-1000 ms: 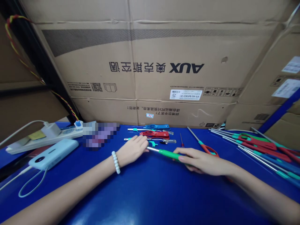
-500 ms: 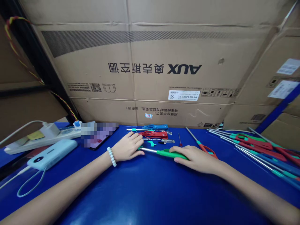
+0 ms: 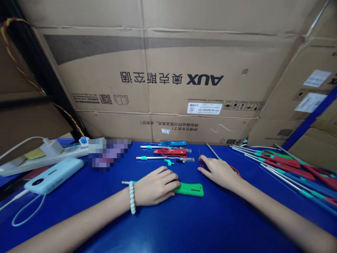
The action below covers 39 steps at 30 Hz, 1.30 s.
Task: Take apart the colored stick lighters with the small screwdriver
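My left hand [image 3: 156, 186] grasps the green-handled tool [image 3: 190, 189] on the blue table [image 3: 163, 228]. Beyond that tool's handle end, my right hand [image 3: 221, 172] has its fingertips at a small red-handled screwdriver [image 3: 201, 163]; grip closure is unclear. Behind the green-handled tool: a red-handled tool [image 3: 177, 152] and a blue-handled tool [image 3: 175, 143]. Left of it: a power bank [image 3: 59, 173].

A cardboard wall [image 3: 163, 52] is filling the upper middle, a dark post [image 3: 43, 70] is slanting at upper left, and a glossy blue tabletop [image 3: 163, 230] is spanning the bottom.
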Available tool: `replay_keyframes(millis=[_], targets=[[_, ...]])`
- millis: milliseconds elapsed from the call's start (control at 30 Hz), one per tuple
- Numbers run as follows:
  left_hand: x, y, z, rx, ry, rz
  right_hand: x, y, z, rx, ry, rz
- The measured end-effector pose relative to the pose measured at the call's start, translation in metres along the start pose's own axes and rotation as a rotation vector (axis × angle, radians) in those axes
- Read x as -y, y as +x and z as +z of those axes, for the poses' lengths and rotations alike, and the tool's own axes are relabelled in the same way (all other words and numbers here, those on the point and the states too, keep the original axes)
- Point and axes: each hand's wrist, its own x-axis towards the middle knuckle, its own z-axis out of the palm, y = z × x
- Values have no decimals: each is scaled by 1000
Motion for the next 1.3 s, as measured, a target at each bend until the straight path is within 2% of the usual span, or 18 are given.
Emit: replay_keyframes(millis=[67,167,233,267,333,400,433,500,567,733,1067,1300], targets=[[1,-1,1,5,-10,-47,-3,1,4,29,-18,16],[2,-2,1,-16,-12,-127,-5,0,0,-2,-26,55],[3,-2,1,-23,-24,-164,-6,-1,-9,-119,14,70],[3,-2,1,-23,-34,-173,-6,-1,-15,-221,75,53],[3,-2,2,-15,-55,-179,-5,-3,-27,-441,268,-29],[3,-2,4,2,-67,-179,0,-6,-37,-560,506,-87],[2,-1,4,9,-70,-181,3,-8,-40,-564,634,-99],[2,-1,5,16,-73,-182,12,-13,-42,-495,862,-138],[2,-1,5,19,-73,-180,20,-18,-41,-399,946,-186],[2,0,5,21,-58,-169,30,-23,-33,-294,782,-252],[-3,1,6,-40,-23,-129,34,-26,-33,-391,705,-234],[-8,3,4,-11,-37,-132,35,-25,-31,-404,706,-167]])
